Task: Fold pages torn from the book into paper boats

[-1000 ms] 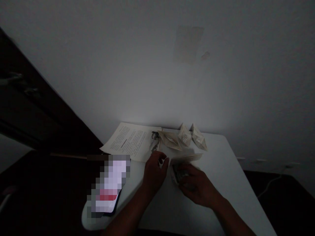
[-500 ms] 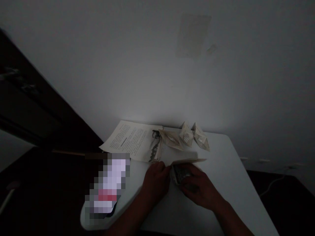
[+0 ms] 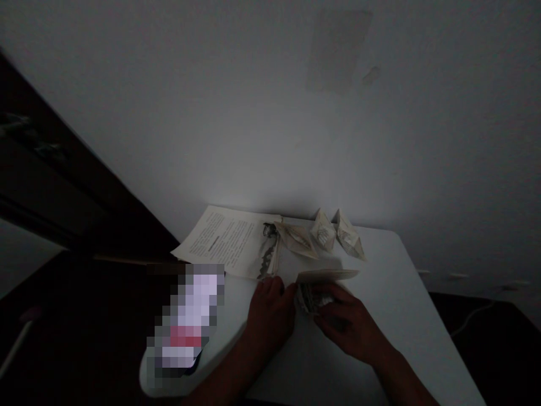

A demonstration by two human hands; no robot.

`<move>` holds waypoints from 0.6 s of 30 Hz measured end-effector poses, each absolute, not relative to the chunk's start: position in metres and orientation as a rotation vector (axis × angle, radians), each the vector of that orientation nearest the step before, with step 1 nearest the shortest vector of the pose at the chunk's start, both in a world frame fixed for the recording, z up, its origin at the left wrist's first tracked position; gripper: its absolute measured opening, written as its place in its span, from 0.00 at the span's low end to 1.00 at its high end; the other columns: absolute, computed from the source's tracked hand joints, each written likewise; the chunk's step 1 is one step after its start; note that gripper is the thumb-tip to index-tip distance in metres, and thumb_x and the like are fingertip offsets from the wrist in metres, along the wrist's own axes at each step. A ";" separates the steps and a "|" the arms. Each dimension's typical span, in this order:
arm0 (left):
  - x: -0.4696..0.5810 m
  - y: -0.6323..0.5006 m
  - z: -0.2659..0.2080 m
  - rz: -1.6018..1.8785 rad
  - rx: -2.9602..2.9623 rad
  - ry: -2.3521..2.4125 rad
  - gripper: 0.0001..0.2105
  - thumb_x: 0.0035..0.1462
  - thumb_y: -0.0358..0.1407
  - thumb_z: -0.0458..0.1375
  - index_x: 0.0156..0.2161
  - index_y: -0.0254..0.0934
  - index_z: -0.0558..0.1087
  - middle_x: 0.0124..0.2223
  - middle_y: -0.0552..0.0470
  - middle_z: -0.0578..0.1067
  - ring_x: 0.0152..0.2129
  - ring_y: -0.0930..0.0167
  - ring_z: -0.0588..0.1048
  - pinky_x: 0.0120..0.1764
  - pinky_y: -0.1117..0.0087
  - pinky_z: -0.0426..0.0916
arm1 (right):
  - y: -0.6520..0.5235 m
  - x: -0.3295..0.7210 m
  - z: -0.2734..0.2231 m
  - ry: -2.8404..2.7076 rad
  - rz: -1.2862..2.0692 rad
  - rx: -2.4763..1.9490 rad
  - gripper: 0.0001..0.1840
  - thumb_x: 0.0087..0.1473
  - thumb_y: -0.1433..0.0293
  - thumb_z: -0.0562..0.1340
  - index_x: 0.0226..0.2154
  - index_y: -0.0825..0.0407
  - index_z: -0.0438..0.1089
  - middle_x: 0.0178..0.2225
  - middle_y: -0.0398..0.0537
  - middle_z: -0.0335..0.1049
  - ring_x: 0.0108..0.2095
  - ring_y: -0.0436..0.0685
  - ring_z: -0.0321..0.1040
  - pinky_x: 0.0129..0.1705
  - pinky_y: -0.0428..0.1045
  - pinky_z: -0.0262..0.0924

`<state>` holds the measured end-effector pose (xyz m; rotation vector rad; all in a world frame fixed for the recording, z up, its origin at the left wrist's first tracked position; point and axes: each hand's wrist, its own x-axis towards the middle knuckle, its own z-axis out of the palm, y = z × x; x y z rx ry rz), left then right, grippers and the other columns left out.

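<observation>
Between my two hands is a partly folded sheet of printed paper [image 3: 325, 276], one flap standing up at its far side. My left hand [image 3: 273, 310] pinches the paper's left corner with closed fingers. Curled around its near right side, my right hand [image 3: 349, 321] has fingers inside the fold, and the thumb is below. Beyond the hands, three folded paper boats lie in a row: a flattened left one [image 3: 297, 239], a middle one [image 3: 324, 231] and a right one [image 3: 350, 237]. The dim light hides fine creases.
A stack of printed pages [image 3: 228, 239] lies at the table's back left. A pixelated phone-like object [image 3: 190, 316] is at the left edge. The white table [image 3: 406, 304] stands against a grey wall [image 3: 236, 124]; a dark door frame [image 3: 84, 152] is at left.
My right hand has shifted slightly, and the folded paper's flap stands a little higher and wider. The whole view has moved slightly. Both hands keep hold of the paper.
</observation>
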<state>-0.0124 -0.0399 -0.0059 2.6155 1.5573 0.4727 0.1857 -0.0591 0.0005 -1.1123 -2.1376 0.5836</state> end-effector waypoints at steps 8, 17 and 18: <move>-0.013 -0.039 -0.006 0.480 2.597 1.589 0.13 0.53 0.29 0.51 0.44 0.38 0.71 0.33 0.47 0.66 0.32 0.65 0.66 0.36 0.62 0.63 | -0.056 0.195 -0.005 -2.006 0.505 -1.180 0.04 0.52 0.71 0.60 0.27 0.50 0.69 0.40 0.52 0.69 0.40 0.56 0.69 0.39 0.51 0.67; -0.012 -0.038 -0.005 0.465 2.599 1.591 0.13 0.52 0.29 0.52 0.43 0.39 0.71 0.33 0.47 0.66 0.33 0.64 0.65 0.36 0.62 0.63 | -0.058 0.197 -0.001 -2.104 0.355 -1.186 0.02 0.52 0.71 0.60 0.30 0.49 0.69 0.42 0.51 0.70 0.43 0.58 0.67 0.43 0.55 0.65; -0.012 -0.038 -0.006 0.468 2.602 1.586 0.13 0.52 0.29 0.52 0.43 0.38 0.71 0.33 0.47 0.66 0.33 0.64 0.65 0.36 0.62 0.63 | -0.058 0.197 0.000 -2.125 0.341 -1.187 0.03 0.53 0.71 0.59 0.31 0.49 0.69 0.43 0.51 0.70 0.43 0.59 0.67 0.44 0.56 0.65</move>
